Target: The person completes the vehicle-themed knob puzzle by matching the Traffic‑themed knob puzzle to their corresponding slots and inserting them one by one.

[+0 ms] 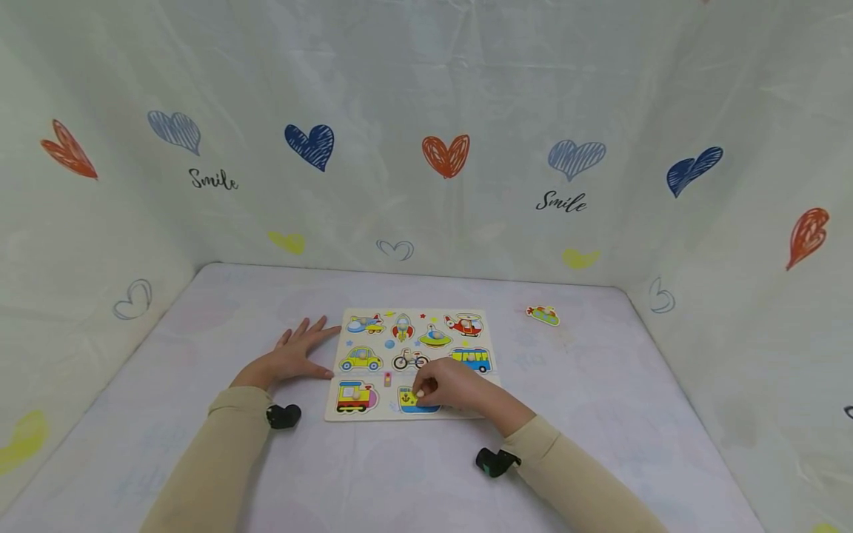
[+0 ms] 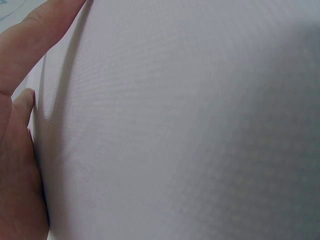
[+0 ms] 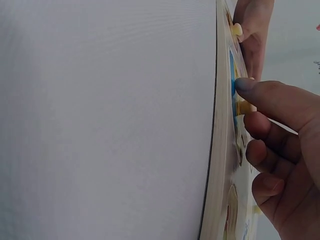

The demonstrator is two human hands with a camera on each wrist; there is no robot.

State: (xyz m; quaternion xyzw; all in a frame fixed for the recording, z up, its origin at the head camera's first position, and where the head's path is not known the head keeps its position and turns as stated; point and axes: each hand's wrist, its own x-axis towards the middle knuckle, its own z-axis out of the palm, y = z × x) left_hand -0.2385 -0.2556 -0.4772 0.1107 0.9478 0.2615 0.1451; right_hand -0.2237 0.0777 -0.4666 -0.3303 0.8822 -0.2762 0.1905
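A wooden peg puzzle board (image 1: 392, 377) lies on the table, filled with vehicle pieces such as a car (image 1: 361, 360), a train (image 1: 353, 400) and a bus (image 1: 481, 361). My right hand (image 1: 460, 385) is over its front edge, thumb and forefinger about the knob (image 3: 243, 107) of a blue-and-yellow ship piece (image 1: 406, 400), which lies in the board. The right hand covers part of this piece and the board's front right corner. At the board's left edge, my left hand (image 1: 293, 357) lies with fingers spread, thumb and a fingertip touching the edge.
A green submarine piece (image 1: 543, 316) with a knob lies apart on the table (image 1: 566, 414), beyond the board to the right. White sheeting (image 1: 426, 89) with printed hearts hangs behind and at both sides. Each wrist carries a small black camera (image 1: 284, 416).
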